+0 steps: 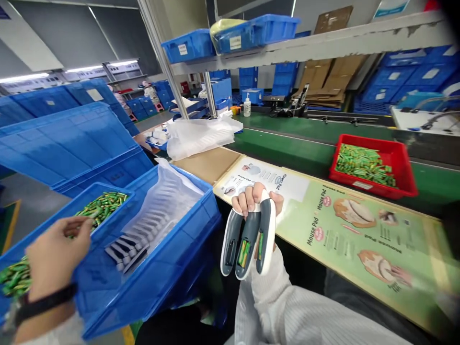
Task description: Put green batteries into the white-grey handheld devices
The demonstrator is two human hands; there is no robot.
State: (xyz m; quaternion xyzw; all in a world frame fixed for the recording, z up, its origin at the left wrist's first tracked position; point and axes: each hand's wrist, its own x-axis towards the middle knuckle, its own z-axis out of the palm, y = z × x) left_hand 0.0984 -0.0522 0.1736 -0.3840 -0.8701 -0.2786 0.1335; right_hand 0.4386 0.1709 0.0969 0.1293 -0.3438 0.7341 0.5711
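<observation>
Stretching along the far side: a green conveyor belt (pixel 287 148), smooth and matte, carrying a red plastic tray (pixel 406 167) heaped with green batteries near its right end. Lying along the near edge of the workbench: a glossy printed mouse-pad sheet (pixel 359 225), flat and rectangular. Sitting at the left: a ribbed blue plastic crate (pixel 172 268) lined with a crumpled clear bag, holding rows of grey-and-white handsets (pixel 125 249). Butting against its left wall: a shallower blue bin (pixel 108 191) of loose green batteries (pixel 100 206). Gripping three slim, rounded handsets (pixel 247 239) fanned upright over the workbench's near edge: the right hand (pixel 255 199), fingers curled tightly round their tops, battery bays showing. Dipping into the battery bin: the left hand (pixel 57 251), fingertips bent onto the batteries, grip impossible to tell.
</observation>
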